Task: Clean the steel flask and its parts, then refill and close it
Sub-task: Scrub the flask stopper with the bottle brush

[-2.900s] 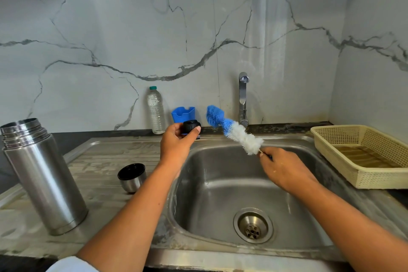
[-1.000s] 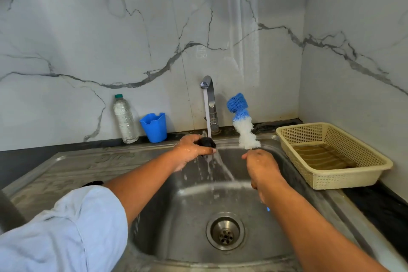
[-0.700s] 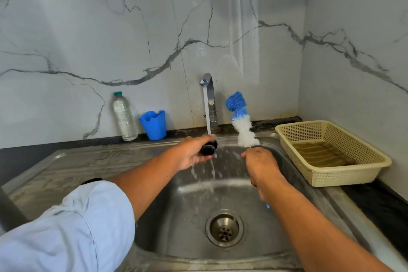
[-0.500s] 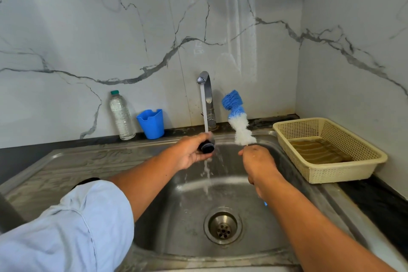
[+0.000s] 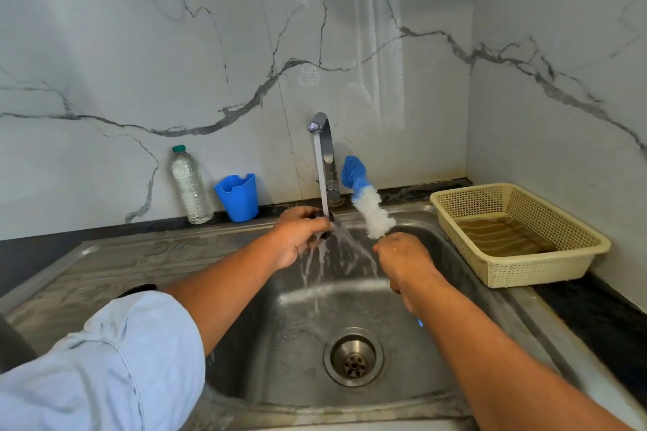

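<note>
I'm seeing the steel sink counter point(image 5: 140, 255) carrying a water bottle point(image 5: 190, 185) and blue cup point(image 5: 238, 198) left of the tap point(image 5: 324, 157), yellow basket point(image 5: 525, 271) sitting right.

Head-worn view, angled down, close over sink point(image 5: 465, 290)

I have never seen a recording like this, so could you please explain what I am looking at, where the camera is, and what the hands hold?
No machine here: a person works bare-handed, and the camera sits on their head, looking down into a steel sink. The left hand holds a small black flask part under water running from the tap. The right hand grips a bottle brush, bristles up. Behind the sink stand a water bottle and a blue cup; a cream basket sits at right.
</note>
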Tool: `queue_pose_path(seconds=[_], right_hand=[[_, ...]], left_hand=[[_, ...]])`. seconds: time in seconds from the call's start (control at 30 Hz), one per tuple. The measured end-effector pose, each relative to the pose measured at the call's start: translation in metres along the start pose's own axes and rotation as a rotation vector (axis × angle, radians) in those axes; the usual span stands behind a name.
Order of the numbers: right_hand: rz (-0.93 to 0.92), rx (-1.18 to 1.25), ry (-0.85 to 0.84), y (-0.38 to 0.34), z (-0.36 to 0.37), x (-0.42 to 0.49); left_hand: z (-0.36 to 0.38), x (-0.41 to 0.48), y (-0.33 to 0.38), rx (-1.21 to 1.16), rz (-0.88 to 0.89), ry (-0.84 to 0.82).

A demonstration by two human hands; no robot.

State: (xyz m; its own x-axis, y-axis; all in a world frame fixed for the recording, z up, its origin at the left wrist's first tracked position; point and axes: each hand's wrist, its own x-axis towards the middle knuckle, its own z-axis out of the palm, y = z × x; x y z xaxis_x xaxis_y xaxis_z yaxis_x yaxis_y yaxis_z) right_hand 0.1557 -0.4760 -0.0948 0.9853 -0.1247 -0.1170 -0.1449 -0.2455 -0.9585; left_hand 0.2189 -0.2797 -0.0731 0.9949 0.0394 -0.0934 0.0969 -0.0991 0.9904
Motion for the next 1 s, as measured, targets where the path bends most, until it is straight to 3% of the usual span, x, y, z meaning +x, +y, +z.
queue_pose_path(seconds=[0.23,0.43,0.6,1.0], right_hand=[[0.009,-0.137,-0.017,-0.001,-0.002,0.000],[0.010,-0.192,-0.026,-0.002,-0.001,0.000],[-0.006,-0.232,0.002,0.000,0.001,0.000],[-0.011,-0.230,0.054,-0.002,0.000,0.000]], left_hand=[[-0.007,0.008,-0.008,0.287,0.145,-0.012],[-0.017,0.013,0.001,0.455,0.167,-0.049],[-0.015,0.030,0.019,0.613,0.151,0.012],[0.002,0.059,0.049,0.554,0.108,0.030]])
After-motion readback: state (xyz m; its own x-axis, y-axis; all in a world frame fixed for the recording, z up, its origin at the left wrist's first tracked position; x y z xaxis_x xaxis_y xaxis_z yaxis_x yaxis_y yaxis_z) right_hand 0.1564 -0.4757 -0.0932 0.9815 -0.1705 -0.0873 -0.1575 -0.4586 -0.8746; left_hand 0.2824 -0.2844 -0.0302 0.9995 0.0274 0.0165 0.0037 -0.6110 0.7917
